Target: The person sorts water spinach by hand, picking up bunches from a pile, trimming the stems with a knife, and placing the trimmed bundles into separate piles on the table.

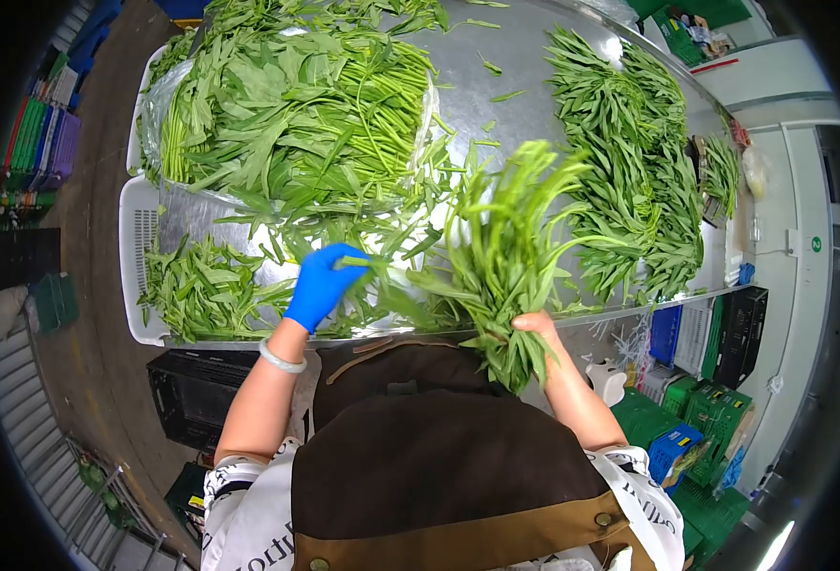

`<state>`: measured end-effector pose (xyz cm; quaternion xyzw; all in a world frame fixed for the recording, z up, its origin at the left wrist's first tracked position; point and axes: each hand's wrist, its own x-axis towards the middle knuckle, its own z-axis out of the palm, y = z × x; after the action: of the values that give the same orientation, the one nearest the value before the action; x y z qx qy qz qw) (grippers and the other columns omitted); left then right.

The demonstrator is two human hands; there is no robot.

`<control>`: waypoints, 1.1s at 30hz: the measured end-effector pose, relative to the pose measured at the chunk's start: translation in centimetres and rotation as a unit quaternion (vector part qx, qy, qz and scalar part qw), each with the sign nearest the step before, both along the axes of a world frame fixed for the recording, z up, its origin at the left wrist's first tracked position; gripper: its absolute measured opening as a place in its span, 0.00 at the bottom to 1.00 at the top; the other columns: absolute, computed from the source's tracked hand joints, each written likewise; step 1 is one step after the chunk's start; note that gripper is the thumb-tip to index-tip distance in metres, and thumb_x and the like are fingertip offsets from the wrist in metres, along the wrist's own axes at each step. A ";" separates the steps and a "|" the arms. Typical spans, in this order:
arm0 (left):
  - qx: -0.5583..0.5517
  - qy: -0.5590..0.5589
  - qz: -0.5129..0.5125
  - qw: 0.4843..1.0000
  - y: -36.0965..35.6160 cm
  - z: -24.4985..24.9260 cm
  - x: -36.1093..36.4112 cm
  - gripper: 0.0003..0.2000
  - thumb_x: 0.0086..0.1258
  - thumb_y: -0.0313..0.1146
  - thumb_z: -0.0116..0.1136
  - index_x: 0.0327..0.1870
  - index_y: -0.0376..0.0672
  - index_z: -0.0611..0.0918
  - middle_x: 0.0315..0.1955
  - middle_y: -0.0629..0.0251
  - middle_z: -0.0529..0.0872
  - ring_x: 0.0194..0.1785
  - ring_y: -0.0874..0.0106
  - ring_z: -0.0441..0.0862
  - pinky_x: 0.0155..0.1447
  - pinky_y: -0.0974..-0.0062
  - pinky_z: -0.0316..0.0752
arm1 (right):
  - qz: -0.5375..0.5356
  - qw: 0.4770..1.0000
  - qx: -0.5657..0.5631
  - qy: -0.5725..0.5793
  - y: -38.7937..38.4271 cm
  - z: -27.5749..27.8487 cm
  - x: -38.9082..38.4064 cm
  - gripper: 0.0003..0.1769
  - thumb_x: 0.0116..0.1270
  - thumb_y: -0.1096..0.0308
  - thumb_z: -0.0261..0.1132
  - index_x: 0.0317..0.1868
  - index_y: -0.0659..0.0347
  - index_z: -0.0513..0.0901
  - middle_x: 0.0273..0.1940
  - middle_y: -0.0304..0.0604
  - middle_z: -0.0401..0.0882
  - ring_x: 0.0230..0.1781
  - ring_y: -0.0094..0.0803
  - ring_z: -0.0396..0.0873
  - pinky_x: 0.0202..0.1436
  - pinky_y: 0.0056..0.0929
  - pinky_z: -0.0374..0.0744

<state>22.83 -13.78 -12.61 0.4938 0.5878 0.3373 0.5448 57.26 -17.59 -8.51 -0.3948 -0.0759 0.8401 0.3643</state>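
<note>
- A worker at a steel table (524, 86) holds a bunch of leafy greens (507, 249) in the bare right hand (537, 324). The fingers are wrapped tight round the stalk ends at the near table edge, and the leaves fan up and away over the metal.
- The left hand (323, 284) (in a blue glove) has its fingers drawn together on a loose stem (367, 262). It is lifted just clear of the scattered leaves between the bunch and a small heap (206, 290) at the front left.
- Done well, the step in hand seems to call for laying the stem alongside the others with cut ends level. The right grip should be firm low on the stalks without crushing them, and limp or torn leaves left out.
- The greens look fresh: long, thin, pale stalks and narrow pointed leaves of a deeper green, soft enough to droop at the tips.
- A large loose pile (296, 105) lies on clear plastic at the far left, and tidy rows (629, 171) run down the right side of the table, well apart from the bunch.
</note>
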 end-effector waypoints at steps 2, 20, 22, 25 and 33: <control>0.017 0.062 0.128 0.990 0.8 -1.1 -2.2 0.08 0.60 0.31 0.65 0.38 0.39 0.87 0.33 0.63 0.87 0.37 0.76 0.80 0.44 0.76 0.75 | 0.000 1.000 0.003 0.016 -0.6 -0.6 -0.2 0.39 0.48 0.73 0.69 0.64 0.68 0.67 0.53 0.53 0.76 0.50 0.43 0.79 0.54 0.40 0.80; -0.118 -0.558 -0.042 0.820 -0.7 -1.1 6.8 0.43 0.63 0.53 0.62 0.73 0.41 0.57 0.68 0.61 0.66 0.70 0.68 0.64 0.72 0.64 0.60 | 0.117 0.982 0.082 -0.124 1.5 3.5 -4.1 0.36 0.51 0.74 0.70 0.63 0.66 0.70 0.53 0.47 0.79 0.51 0.35 0.78 0.56 0.33 0.76; -0.117 -0.531 -0.054 0.838 0.7 0.2 6.0 0.45 0.60 0.54 0.65 0.74 0.41 0.56 0.68 0.61 0.67 0.69 0.67 0.65 0.72 0.64 0.61 | 0.213 0.956 0.079 -0.187 1.8 3.9 -4.3 0.36 0.50 0.72 0.72 0.62 0.65 0.72 0.53 0.44 0.79 0.51 0.32 0.77 0.57 0.31 0.75; -0.129 -0.454 -0.084 0.878 0.8 -1.3 5.5 0.31 0.58 0.29 0.60 0.66 0.37 0.68 0.59 0.60 0.77 0.60 0.67 0.75 0.66 0.68 0.69 | 0.270 0.915 0.147 -0.261 2.1 4.1 -5.7 0.33 0.50 0.70 0.73 0.58 0.64 0.76 0.50 0.43 0.80 0.49 0.31 0.77 0.56 0.29 0.74; -0.163 -0.417 0.052 0.893 1.2 2.8 9.0 0.23 0.59 0.22 0.61 0.58 0.36 0.76 0.45 0.63 0.84 0.48 0.71 0.81 0.54 0.72 0.77 | 0.456 0.511 0.368 -0.628 1.1 5.2 -8.5 0.46 0.52 0.55 0.71 0.65 0.70 0.60 0.40 0.52 0.80 0.36 0.52 0.81 0.41 0.45 0.80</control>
<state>31.86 -12.57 -9.78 0.1803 0.3784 0.4393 0.7945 48.74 -16.53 -3.35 -0.5609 -0.7572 0.3197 -0.0992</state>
